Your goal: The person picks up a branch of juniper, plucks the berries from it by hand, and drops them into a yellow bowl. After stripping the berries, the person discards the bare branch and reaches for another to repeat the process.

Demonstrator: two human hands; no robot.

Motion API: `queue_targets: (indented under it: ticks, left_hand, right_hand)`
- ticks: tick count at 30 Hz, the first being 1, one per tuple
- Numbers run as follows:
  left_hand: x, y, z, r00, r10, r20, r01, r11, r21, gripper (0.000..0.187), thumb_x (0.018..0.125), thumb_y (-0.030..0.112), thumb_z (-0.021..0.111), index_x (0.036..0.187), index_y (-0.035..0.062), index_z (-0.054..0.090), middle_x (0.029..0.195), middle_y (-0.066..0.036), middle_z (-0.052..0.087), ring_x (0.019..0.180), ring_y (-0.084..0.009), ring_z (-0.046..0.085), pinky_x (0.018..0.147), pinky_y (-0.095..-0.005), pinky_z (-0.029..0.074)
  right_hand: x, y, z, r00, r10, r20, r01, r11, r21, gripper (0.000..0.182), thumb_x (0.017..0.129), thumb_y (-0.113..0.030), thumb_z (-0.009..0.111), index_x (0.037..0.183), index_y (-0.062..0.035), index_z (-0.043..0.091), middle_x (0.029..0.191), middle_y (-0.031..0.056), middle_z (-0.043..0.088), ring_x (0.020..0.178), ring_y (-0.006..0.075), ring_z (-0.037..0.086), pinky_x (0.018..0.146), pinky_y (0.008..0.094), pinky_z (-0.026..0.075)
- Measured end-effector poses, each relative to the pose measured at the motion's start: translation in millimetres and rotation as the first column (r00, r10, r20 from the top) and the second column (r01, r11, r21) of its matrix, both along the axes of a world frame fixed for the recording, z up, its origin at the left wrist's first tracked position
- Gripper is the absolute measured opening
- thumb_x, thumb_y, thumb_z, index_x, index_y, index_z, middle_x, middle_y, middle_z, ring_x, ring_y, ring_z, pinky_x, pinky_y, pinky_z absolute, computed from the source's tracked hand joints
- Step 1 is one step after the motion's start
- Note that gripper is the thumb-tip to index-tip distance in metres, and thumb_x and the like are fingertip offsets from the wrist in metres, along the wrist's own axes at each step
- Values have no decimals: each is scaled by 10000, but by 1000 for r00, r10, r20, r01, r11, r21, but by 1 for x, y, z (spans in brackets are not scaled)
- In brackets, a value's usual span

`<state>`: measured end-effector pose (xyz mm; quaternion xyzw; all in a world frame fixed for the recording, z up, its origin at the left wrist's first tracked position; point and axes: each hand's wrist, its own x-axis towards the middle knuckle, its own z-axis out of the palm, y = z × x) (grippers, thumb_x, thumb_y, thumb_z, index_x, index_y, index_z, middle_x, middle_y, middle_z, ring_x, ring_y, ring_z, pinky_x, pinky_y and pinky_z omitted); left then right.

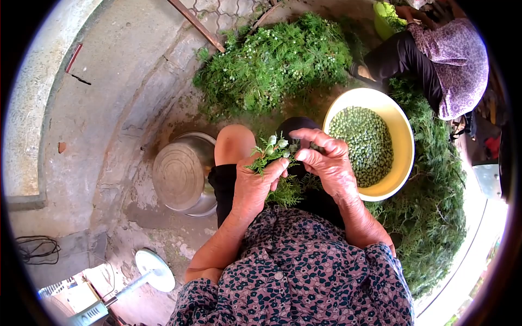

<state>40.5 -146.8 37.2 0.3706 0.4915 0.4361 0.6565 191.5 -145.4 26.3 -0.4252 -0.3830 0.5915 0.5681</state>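
Note:
My left hand (254, 187) is closed around a green conifer sprig (266, 155) with feathery leaves. Pale blue-green cones (278, 143) cluster at its top, and more of the foliage hangs below the fingers. Beside the cones, my right hand (333, 163) has its fingers curled and its thumb towards the sprig. Small greenish cones appear to sit between its thumb and fingers, partly hidden. To the right of that hand stands a yellow basin (401, 163) holding a deep layer of loose green cones (361, 144).
A heap of cone-bearing branches (274, 68) lies ahead. More cut greenery (424, 233) is piled at right. An upturned metal pot (178, 174) stands left, near a fan (155, 270). Another person (457, 65) sits at upper right by a lime-green container (384, 22).

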Motion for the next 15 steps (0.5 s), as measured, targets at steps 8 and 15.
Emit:
queue_targets:
  ticks: [8, 15]
  left_hand:
    - [-1, -1, 1, 997, -49, 57, 51, 998, -26, 106, 790, 92, 635, 840, -1, 639, 640, -31, 592, 504, -53, 484, 411, -183, 325]
    - [-3, 0, 3, 993, -14, 115, 18, 999, -28, 98, 793, 92, 626, 838, 6, 642, 640, -33, 593, 513, -55, 490, 409, -184, 320]
  right_hand:
    - [-5, -3, -6, 945, 47, -324, -147, 946, -290, 187, 830, -194, 627, 920, -30, 630, 718, -22, 552, 500, 44, 396, 424, 182, 281]
    - [9, 3, -22, 825, 32, -565, -206, 947, -248, 374, 868, -342, 549, 990, 11, 533, 892, 103, 570, 510, 117, 454, 405, 213, 300]
